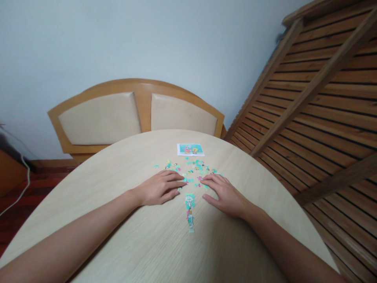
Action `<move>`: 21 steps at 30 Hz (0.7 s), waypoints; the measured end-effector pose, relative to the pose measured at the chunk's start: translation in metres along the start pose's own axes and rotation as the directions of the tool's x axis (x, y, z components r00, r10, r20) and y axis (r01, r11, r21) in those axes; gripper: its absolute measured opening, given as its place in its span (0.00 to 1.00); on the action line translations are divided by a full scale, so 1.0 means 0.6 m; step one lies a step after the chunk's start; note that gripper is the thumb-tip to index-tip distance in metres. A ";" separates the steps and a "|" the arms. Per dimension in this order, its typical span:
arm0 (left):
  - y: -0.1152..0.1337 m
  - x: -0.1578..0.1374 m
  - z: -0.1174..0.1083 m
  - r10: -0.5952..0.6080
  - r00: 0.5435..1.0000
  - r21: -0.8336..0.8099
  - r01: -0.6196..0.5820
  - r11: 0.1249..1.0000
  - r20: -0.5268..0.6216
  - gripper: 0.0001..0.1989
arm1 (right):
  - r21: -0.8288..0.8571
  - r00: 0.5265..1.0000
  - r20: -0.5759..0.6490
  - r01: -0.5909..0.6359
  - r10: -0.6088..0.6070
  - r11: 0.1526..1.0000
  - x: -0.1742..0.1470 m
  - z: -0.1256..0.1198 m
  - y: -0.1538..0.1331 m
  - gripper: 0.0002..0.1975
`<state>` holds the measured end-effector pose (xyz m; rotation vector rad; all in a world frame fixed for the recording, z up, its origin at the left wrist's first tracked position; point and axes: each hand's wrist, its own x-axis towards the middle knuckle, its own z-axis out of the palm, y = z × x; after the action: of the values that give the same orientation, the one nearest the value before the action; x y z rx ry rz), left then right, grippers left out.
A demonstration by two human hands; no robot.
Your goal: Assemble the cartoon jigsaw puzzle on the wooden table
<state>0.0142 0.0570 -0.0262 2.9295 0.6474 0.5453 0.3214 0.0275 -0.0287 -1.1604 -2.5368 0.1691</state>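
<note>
My left hand (163, 186) lies palm down on the table, fingers stretched toward a scatter of loose jigsaw puzzle pieces (201, 166), mostly turquoise with some pink and yellow. From the other side my right hand (224, 192) rests with its fingers apart, the fingertips at a pink piece (200, 178). Neither hand grasps anything. Between and nearer than the hands is a joined strip of puzzle pieces (190, 212), showing a pale cartoon figure on turquoise. Beyond the loose pieces lies a picture card (191, 149) with pink and yellow cartoon figures. Some pieces are partly hidden by my fingers.
The round light-wood table (123, 243) fills the foreground. Behind it stands a padded wooden headboard (143, 106) against a pale wall (147, 39). A slatted wooden frame (318, 90) leans at the right. A white cable (28, 177) hangs at the left.
</note>
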 end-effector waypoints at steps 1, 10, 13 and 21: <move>0.000 0.000 0.000 0.014 1.000 -0.003 -0.014 1.000 0.005 0.19 | 0.000 1.000 0.004 -0.006 0.006 1.000 0.000 0.001 0.001 0.23; 0.003 -0.001 0.000 -0.048 0.999 0.008 0.048 0.999 -0.012 0.18 | 0.012 1.000 -0.014 0.012 -0.012 1.000 -0.002 0.001 0.004 0.20; 0.003 -0.001 0.000 -0.047 0.999 0.004 0.047 0.999 -0.013 0.17 | 0.006 1.000 -0.023 0.008 -0.008 1.000 -0.002 0.002 0.006 0.19; 0.002 -0.002 0.002 -0.049 0.999 0.028 0.048 0.998 0.010 0.19 | 0.094 0.999 -0.014 0.032 -0.031 0.995 0.000 0.002 0.009 0.17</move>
<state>0.0140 0.0551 -0.0276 2.9319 0.7288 0.5190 0.3249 0.0314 -0.0310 -1.0815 -2.5056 0.2696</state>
